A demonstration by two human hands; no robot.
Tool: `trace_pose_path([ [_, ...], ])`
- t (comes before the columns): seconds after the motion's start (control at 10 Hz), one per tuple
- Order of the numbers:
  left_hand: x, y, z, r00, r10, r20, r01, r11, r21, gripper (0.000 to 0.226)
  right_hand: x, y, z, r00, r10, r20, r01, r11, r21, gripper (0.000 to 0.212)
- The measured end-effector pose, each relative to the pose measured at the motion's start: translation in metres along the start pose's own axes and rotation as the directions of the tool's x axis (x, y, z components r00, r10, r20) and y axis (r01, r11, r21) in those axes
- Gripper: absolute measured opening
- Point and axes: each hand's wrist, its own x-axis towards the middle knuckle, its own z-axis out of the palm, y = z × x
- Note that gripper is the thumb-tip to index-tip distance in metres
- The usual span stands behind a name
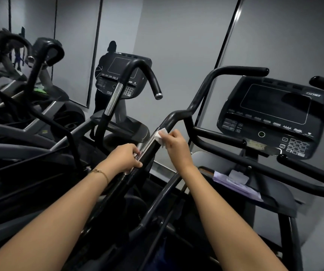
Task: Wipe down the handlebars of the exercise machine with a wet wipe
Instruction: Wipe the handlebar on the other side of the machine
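The exercise machine (223, 137) has a dark grey ledge (278, 194) just below its console (272, 116). A pale purple pack of wipes (239, 187) lies flat on this ledge, towards its left side, one end reaching the front edge. A white flap (238, 176) stands up from the pack's top.

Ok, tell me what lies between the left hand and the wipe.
Head view: only bare handlebar, its shiny metal section, runs between the left hand and the wet wipe.
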Motion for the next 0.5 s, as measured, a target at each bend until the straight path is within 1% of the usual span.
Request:
trace_pose_path([
  [0.1,0.0,-0.003,0.0,1.0,0.011,0.0,-0.011,1.0,-0.005,0.043,-0.006,0.004,0.012,0.994,-0.031,-0.105,0.035,0.999,0.031,0.034],
  [0.2,-0.001,-0.005,0.002,1.0,0.027,-0.013,-0.027,1.0,-0.004,0.044,-0.023,0.009,0.024,0.991,-0.117,-0.061,0.114,0.992,-0.053,0.047],
  [0.3,-0.001,-0.007,0.003,0.999,0.032,-0.01,-0.032,0.999,-0.009,0.043,-0.005,0.005,0.008,0.999,-0.036,-0.012,0.036,0.999,-0.009,0.049],
  [0.4,-0.001,-0.006,0.002,0.999,0.036,-0.004,-0.036,0.999,-0.001,0.043,0.008,-0.001,0.0,0.997,-0.035,-0.062,0.033,0.999,-0.039,0.039],
  [0.5,-0.002,-0.006,0.002,0.999,0.041,-0.009,-0.041,0.999,0.002,0.044,-0.016,0.002,0.017,0.999,-0.047,-0.027,0.045,0.997,-0.063,0.045],
])
